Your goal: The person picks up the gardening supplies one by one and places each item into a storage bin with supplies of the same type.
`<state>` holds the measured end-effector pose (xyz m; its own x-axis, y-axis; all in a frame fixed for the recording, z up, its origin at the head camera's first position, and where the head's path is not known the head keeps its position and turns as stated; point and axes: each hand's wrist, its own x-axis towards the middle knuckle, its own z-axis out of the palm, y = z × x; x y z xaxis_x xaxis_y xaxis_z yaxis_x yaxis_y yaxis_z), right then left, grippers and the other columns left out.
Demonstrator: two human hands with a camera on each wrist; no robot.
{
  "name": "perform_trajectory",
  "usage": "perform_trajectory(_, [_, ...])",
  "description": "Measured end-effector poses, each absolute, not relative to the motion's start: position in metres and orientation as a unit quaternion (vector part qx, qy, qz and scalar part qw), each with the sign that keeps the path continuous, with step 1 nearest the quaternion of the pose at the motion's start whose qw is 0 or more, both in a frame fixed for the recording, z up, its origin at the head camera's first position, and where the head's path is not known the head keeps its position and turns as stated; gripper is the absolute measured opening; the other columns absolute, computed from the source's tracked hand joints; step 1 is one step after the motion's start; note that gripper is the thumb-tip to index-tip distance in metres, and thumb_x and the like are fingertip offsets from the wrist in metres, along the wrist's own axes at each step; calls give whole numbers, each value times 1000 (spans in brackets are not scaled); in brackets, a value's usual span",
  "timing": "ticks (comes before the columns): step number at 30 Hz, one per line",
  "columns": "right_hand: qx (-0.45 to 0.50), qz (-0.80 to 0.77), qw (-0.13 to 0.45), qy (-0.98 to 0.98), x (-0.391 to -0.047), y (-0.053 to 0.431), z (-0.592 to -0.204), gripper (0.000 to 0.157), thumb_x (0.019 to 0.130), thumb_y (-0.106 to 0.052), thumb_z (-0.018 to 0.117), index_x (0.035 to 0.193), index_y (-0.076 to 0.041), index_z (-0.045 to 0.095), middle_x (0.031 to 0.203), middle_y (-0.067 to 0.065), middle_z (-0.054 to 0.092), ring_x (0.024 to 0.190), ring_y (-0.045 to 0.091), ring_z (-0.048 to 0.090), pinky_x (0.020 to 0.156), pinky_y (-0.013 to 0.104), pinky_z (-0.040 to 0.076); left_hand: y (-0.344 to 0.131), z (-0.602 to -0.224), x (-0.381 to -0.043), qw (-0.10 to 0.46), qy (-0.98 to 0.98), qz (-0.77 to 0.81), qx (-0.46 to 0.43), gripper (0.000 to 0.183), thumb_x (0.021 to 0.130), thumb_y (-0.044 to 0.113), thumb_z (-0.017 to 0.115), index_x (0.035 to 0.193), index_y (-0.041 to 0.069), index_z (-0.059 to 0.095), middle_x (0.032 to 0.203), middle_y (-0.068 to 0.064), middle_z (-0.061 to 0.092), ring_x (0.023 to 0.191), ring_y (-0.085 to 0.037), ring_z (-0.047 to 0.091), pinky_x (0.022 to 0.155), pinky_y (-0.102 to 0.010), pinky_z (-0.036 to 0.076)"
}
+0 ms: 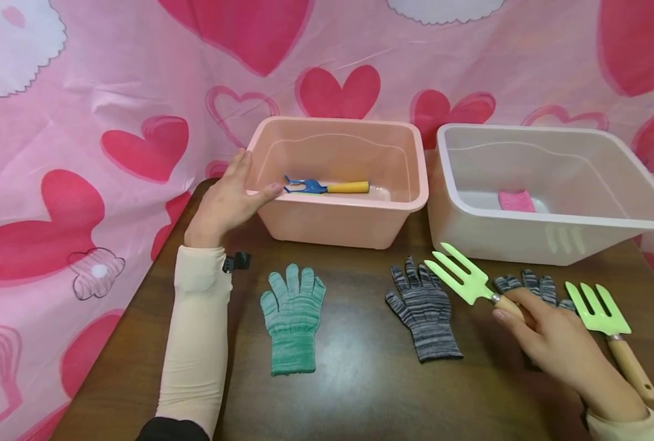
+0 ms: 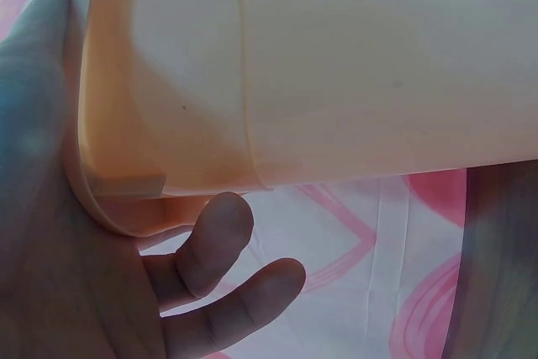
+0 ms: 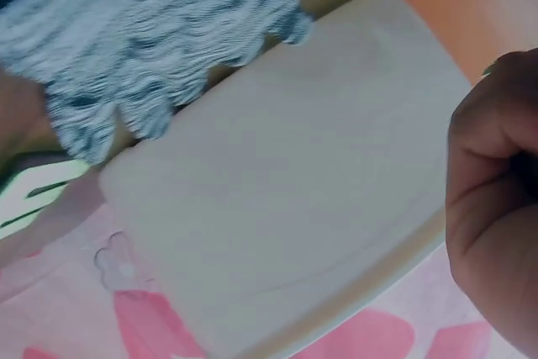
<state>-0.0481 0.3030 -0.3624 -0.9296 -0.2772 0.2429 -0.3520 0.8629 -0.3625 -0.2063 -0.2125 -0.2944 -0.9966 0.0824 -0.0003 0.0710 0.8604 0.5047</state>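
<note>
At the left corner of the pink bin [image 1: 338, 223], my left hand [image 1: 224, 199] rests against the rim, thumb over the front edge and fingers along the left side. Two of its fingers [image 2: 220, 245] spread loosely outside the bin in the left wrist view. My right hand [image 1: 558, 340] grips a light green hand fork [image 1: 472, 285] by its wooden handle, tines pointing up and left. It hovers over a dark striped glove [image 1: 533, 285], which it partly hides. Inside the pink bin lies a blue pronged cultivator [image 1: 312, 187] with a yellow handle.
A white bin [image 1: 503, 236] beside the pink one contains a pink cloth piece [image 1: 517, 201]. Another green fork [image 1: 599, 312] lies at the table's right. A green glove [image 1: 293, 321] and another dark striped glove [image 1: 426, 315] lie in front of the bins. A heart-patterned cloth hangs behind.
</note>
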Motion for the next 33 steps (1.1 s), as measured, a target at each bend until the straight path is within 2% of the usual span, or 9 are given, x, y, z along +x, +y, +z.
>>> perform_trajectory(9, [204, 215, 115, -948, -55, 286, -354, 21, 89, -17, 77, 100, -21, 59, 60, -17, 34, 56, 5, 40, 48, 27, 29, -211, -293, -207, 13, 963, 267, 33, 111, 85, 81, 48, 163, 21, -3, 169, 1, -4, 152, -37, 13, 114, -64, 22])
perform_trajectory(17, [229, 232, 144, -934, -59, 281, -356, 26, 84, -13, 81, 106, -18, 68, 59, -21, 34, 56, 3, 39, 48, 25, 31, -211, -295, -206, 13, 964, 263, 33, 110, 86, 81, 48, 163, 21, -2, 169, 1, -3, 151, -38, 14, 114, -64, 22])
perform_trajectory(23, [264, 249, 187, -913, -64, 278, -355, 28, 77, -11, 83, 103, -14, 73, 61, -23, 40, 55, 2, 40, 48, 21, 33, -212, -296, -206, 15, 964, 263, 33, 111, 85, 82, 48, 163, 22, -3, 169, 1, -3, 151, -38, 14, 113, -65, 23])
perform_trajectory(26, [288, 257, 216, -897, -70, 277, -354, 21, 86, -25, 79, 102, -13, 73, 60, -22, 39, 53, -1, 37, 45, 20, 31, -213, -296, -206, 16, 963, 266, 32, 112, 84, 83, 48, 163, 22, -3, 169, 1, -3, 151, -38, 14, 113, -65, 23])
perform_trajectory(30, [309, 264, 245, -880, -76, 276, -348, 40, 96, -51, 64, 100, -12, 73, 59, -22, 36, 51, -3, 34, 42, 19, 29, -213, -295, -206, 17, 962, 270, 33, 113, 84, 83, 48, 163, 22, -3, 169, 1, -3, 151, -39, 14, 113, -65, 23])
perform_trajectory(31, [312, 267, 247, -878, -77, 275, -346, 44, 97, -55, 61, 99, -12, 73, 59, -22, 37, 51, -3, 34, 42, 18, 29, -213, -295, -205, 18, 962, 270, 33, 113, 84, 83, 48, 163, 22, -3, 169, 1, -3, 151, -39, 14, 113, -65, 23])
perform_trajectory(33, [316, 271, 247, -875, -79, 274, -342, 40, 96, -52, 64, 98, -13, 73, 59, -22, 38, 51, -3, 35, 43, 18, 30, -213, -295, -205, 18, 962, 271, 34, 112, 84, 83, 48, 163, 22, -3, 169, 2, -3, 151, -39, 14, 113, -65, 23])
